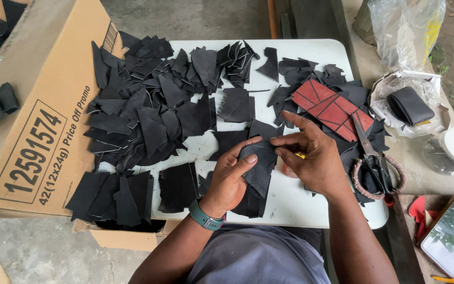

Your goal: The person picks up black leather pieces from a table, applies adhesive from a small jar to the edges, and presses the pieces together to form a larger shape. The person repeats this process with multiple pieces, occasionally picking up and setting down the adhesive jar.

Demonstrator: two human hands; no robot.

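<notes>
White folding table (311,52) on grey concrete floor (195,18), cardboard box (53,94) at left, soft daylight

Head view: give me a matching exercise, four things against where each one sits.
Things:
1. scissors
2. red panel
3. cardboard box
4. black piece

Places:
A. left of the white table
B. held between the left hand and right hand
C. right table edge, beside the right hand
D. atop black scraps, right half of the table

Pairs: 1-C, 2-D, 3-A, 4-B
</notes>
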